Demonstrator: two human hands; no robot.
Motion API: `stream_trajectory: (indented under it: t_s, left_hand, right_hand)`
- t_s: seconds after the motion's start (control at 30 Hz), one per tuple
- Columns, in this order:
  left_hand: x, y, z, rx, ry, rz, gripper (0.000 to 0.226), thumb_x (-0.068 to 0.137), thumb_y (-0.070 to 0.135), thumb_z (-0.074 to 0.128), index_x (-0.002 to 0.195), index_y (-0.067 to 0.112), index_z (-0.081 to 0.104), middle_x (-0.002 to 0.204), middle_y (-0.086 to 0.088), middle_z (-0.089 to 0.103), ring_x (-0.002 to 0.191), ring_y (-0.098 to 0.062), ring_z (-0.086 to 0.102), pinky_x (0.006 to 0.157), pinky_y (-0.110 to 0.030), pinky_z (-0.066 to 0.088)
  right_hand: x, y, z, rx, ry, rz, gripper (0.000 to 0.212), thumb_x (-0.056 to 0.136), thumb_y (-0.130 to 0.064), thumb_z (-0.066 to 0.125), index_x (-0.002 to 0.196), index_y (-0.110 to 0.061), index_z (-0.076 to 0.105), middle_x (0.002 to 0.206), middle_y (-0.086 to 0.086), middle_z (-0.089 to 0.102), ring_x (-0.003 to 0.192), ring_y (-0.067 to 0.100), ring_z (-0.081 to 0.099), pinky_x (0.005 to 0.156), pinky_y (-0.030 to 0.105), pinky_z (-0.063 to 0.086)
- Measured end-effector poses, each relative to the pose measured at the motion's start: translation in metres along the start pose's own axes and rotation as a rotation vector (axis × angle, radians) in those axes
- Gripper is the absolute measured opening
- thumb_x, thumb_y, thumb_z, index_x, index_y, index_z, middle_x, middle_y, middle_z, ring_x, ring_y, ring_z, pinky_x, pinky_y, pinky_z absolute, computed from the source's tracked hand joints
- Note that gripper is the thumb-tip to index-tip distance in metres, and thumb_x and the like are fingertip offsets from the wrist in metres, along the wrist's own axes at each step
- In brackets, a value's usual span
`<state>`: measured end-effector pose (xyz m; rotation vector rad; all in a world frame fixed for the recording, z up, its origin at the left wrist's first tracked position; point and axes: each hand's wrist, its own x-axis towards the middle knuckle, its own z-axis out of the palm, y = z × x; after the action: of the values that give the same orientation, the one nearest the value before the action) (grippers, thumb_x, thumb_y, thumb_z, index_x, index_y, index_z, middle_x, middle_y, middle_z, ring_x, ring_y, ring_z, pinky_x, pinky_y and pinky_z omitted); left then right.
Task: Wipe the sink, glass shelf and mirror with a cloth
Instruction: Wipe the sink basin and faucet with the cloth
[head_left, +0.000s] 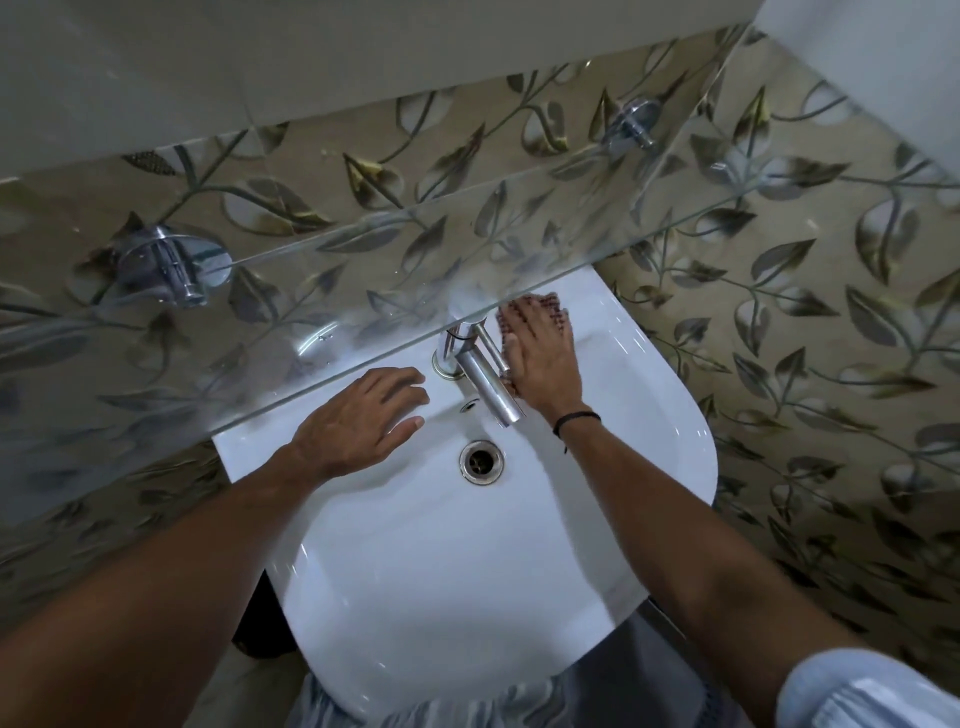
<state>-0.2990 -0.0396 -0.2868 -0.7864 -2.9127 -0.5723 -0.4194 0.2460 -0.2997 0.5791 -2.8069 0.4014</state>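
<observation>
A white sink fills the middle of the head view, with a chrome tap at its back and a drain below it. My right hand lies flat on a reddish patterned cloth, pressing it onto the sink's back ledge right of the tap. Only the cloth's edges show past my fingers. My left hand rests with straight fingers on the ledge left of the tap, holding nothing. A glass shelf runs across above the sink's back. The mirror is not in view.
Two chrome brackets hold the shelf to a leaf-patterned tiled wall. The shelf's front edge overhangs the tap's base and my fingertips. A dark thing sits under the sink at the left.
</observation>
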Motion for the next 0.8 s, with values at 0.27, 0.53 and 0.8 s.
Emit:
stream_trajectory:
  t_s: [0.27, 0.53, 0.8]
  left_hand:
    - [0.0, -0.001, 0.0, -0.005, -0.017, -0.001, 0.036, 0.106, 0.044, 0.041, 0.126, 0.021, 0.06, 0.143, -0.001, 0.051, 0.13, -0.023, 0.046, 0.11, -0.034, 0.039]
    - [0.0, 0.0, -0.002, -0.002, -0.005, 0.006, 0.035, 0.106, 0.044, 0.043, 0.125, 0.02, 0.061, 0.141, -0.001, 0.051, 0.129, -0.024, 0.048, 0.109, -0.035, 0.04]
    - [0.0, 0.002, -0.002, -0.004, 0.006, 0.007, 0.037, 0.105, 0.043, 0.042, 0.124, 0.019, 0.063, 0.14, -0.002, 0.052, 0.128, -0.024, 0.048, 0.109, -0.033, 0.039]
  right_hand:
    - [0.043, 0.076, -0.013, -0.2, -0.129, 0.226, 0.055, 0.105, -0.03, 0.022, 0.157, -0.015, 0.027, 0.164, 0.004, 0.028, 0.152, 0.02, 0.02, 0.122, 0.05, 0.011]
    - [0.042, 0.004, -0.006, -0.068, -0.01, 0.609, 0.058, 0.1, -0.027, 0.028, 0.157, -0.012, 0.028, 0.163, 0.011, 0.026, 0.152, 0.027, 0.018, 0.12, 0.058, -0.002]
    - [-0.002, -0.008, 0.008, 0.005, -0.003, 0.115, 0.052, 0.104, -0.033, 0.027, 0.153, -0.019, 0.039, 0.159, 0.002, 0.037, 0.15, 0.02, 0.028, 0.119, 0.057, 0.02]
